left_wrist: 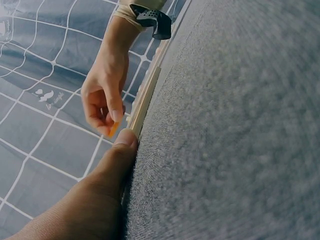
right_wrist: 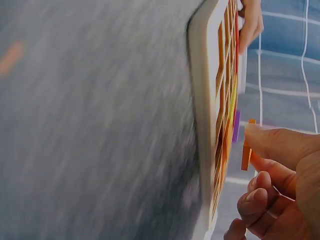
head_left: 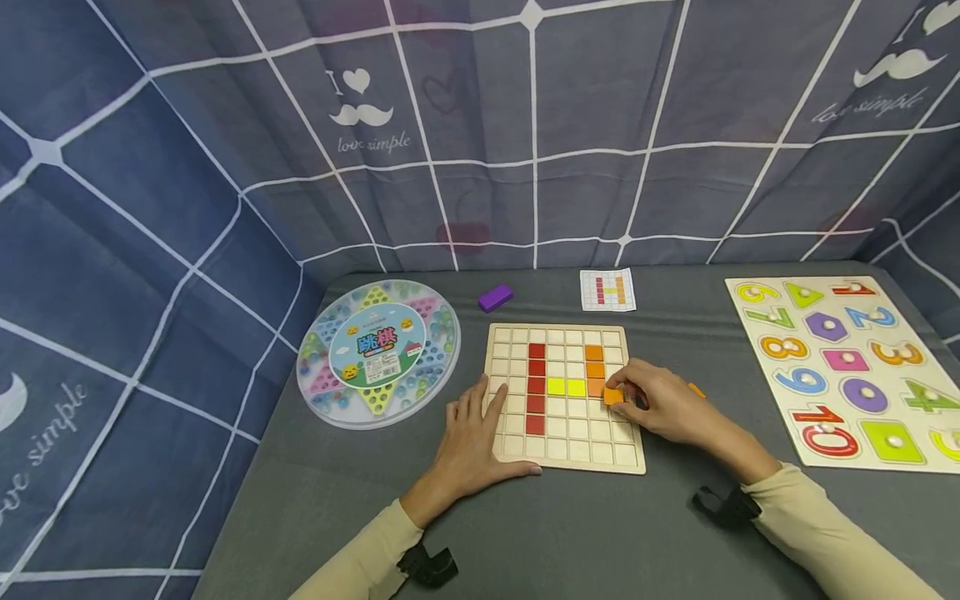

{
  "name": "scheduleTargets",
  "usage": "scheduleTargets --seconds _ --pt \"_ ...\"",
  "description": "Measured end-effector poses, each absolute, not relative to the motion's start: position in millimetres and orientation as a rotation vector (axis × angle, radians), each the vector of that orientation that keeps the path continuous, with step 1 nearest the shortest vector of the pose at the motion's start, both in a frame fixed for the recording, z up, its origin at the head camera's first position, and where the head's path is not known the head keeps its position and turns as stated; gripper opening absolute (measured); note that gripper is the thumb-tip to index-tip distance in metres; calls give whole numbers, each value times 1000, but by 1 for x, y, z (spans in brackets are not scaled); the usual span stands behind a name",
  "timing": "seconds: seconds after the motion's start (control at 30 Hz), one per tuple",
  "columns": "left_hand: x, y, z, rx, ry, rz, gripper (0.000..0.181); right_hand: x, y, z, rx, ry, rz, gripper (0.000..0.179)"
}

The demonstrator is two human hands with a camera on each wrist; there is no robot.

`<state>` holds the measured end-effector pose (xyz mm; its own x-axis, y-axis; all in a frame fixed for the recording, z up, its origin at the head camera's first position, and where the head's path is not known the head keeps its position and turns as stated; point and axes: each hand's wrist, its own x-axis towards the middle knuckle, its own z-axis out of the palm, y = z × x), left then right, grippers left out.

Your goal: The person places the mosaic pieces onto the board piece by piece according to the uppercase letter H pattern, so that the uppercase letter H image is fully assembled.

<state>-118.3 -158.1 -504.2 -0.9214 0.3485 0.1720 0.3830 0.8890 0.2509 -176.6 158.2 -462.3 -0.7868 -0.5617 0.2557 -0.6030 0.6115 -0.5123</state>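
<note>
A square wooden grid board lies on the grey table. It holds a column of red tiles, two yellow-green tiles beside that, and a shorter column of orange tiles. My left hand rests at the board's left side, fingers extended, its thumb touching the near edge in the left wrist view. Over the right part of the grid, my right hand pinches a square orange tile between thumb and finger. The right wrist view shows that tile raised off the board and tilted.
A small pattern card lies behind the board, with a purple block to its left. The round Chinese checkers set is at left, the number puzzle board at right. Another orange piece shows beyond the right hand.
</note>
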Motion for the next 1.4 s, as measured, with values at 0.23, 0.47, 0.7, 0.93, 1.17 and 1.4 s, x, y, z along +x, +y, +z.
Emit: scheduleTargets --seconds 0.23,0.47,0.7,0.93,1.17,1.4 --pt "-120 -159 -503 -559 -2950 -417 124 -177 141 -464 1088 -2798 962 24" --pt "-121 -159 -504 -575 -2900 -403 124 -177 140 -469 1059 -2845 968 24" --pt "-121 -160 -505 -583 -2865 -386 123 -179 139 -469 1046 -2858 968 25" --pt "-121 -159 -505 -581 -2875 -382 123 -178 140 -470 1053 -2861 979 24" --pt "-120 -159 -506 -580 -2906 -381 124 -176 142 -472 1061 -2848 986 24" --pt "-119 -159 -505 -574 -2930 -410 124 -175 146 -474 1060 -2816 982 27"
